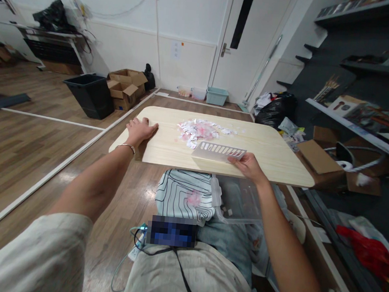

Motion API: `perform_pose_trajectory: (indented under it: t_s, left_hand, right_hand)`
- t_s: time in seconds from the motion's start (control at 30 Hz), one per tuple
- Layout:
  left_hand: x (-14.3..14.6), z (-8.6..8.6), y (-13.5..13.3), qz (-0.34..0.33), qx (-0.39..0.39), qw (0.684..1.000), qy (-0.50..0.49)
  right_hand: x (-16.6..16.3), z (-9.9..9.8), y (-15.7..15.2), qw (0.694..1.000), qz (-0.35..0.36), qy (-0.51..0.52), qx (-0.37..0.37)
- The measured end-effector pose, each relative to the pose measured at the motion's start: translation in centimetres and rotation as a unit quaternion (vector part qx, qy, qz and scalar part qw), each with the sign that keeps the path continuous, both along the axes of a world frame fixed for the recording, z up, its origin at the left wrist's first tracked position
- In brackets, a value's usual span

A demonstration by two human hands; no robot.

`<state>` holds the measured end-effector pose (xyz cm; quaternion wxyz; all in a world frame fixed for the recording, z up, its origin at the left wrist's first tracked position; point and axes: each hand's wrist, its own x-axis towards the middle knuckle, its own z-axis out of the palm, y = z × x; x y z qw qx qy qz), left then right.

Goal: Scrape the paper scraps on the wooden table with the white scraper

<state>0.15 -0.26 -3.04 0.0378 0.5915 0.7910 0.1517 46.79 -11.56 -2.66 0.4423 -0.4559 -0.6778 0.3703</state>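
My left hand [140, 130] lies flat, fingers stretched out, on the near left part of a light wooden table [276, 149]. A bracelet sits on that wrist. My right hand [248, 165] grips the near right corner of a clear slotted plastic tray [217, 151] lying on the table. Just beyond the tray is a heap of white and pink paper scraps [201, 130].
Under the table edge lie a striped cloth [184, 195] and a clear plastic box [240, 201]. A black bin [89, 92] and cardboard boxes [126, 86] stand at the left back. Dark shelves [359, 79] and floor clutter fill the right side.
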Motion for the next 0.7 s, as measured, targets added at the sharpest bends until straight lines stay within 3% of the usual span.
perform_pose_trajectory:
  t_s: [0.33, 0.7]
  left_hand:
    - [0.0, -0.1, 0.0, -0.002, 0.004, 1.000, 0.001]
    - [0.3, 0.3, -0.4, -0.001, -0.001, 1.000, 0.005]
  right_hand:
    - [-6.2, 0.0, 2.2, 0.996, 0.091, -0.002, -0.012]
    - [-5.7, -0.9, 2.3, 0.993, 0.116, 0.019, -0.023]
